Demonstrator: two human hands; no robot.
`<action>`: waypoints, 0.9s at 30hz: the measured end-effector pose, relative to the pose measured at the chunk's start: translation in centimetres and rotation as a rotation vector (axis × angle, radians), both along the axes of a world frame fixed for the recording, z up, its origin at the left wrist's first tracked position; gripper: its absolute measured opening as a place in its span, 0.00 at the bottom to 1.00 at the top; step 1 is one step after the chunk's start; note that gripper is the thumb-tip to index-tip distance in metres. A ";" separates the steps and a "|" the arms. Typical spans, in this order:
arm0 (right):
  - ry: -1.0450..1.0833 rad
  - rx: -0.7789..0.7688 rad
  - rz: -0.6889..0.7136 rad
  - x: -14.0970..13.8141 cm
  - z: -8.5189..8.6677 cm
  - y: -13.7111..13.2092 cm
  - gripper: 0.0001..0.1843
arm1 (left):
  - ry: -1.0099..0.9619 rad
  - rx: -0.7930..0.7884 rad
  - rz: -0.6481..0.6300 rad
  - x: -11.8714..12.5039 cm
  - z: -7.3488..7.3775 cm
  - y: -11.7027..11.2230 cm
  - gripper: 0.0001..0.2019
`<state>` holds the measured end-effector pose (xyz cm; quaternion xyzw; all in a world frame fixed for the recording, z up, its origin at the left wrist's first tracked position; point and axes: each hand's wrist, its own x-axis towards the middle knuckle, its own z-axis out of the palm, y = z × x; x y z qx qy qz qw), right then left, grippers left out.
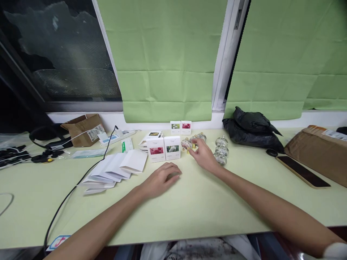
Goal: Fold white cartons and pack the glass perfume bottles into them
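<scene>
My left hand [162,181] rests on the table with its fingers loosely curved and thumb apart, holding nothing. Just behind it stand two white boxes, one with a pink flower picture [156,151] and one with a white flower picture [172,148]. My right hand [203,156], slightly blurred, reaches among small round glass bottles [187,143] with gold-coloured parts. Its thumb and forefinger are apart, and the hand partly hides the bottles behind it. To its right, more glass bottles [221,151] are lined up.
Folded white cartons [116,168] lie fanned out at left, beside a black cable [78,183]. Two small boxes [180,128] stand at the back. At right are a black plastic bag [248,128], a phone [302,171] and a cardboard package [317,153]. An opened cardboard box [84,130] sits back left.
</scene>
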<state>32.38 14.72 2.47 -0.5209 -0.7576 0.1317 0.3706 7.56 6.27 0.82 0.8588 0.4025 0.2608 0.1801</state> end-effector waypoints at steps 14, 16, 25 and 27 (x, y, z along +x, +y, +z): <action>-0.190 -0.111 -0.200 -3.6 -0.8 6.1 0.17 | 0.003 -0.003 0.002 -0.2 -0.3 0.3 0.12; -0.203 -0.108 -0.195 -3.7 -0.8 6.0 0.15 | 0.002 -0.008 0.010 -0.2 -0.3 0.3 0.11; -0.181 0.059 -0.076 -1.2 3.3 2.4 0.17 | -0.028 -0.026 0.009 -0.1 0.0 0.1 0.11; -0.175 0.071 -0.015 0.3 3.7 1.1 0.15 | -0.046 -0.032 0.020 -0.1 0.1 0.2 0.11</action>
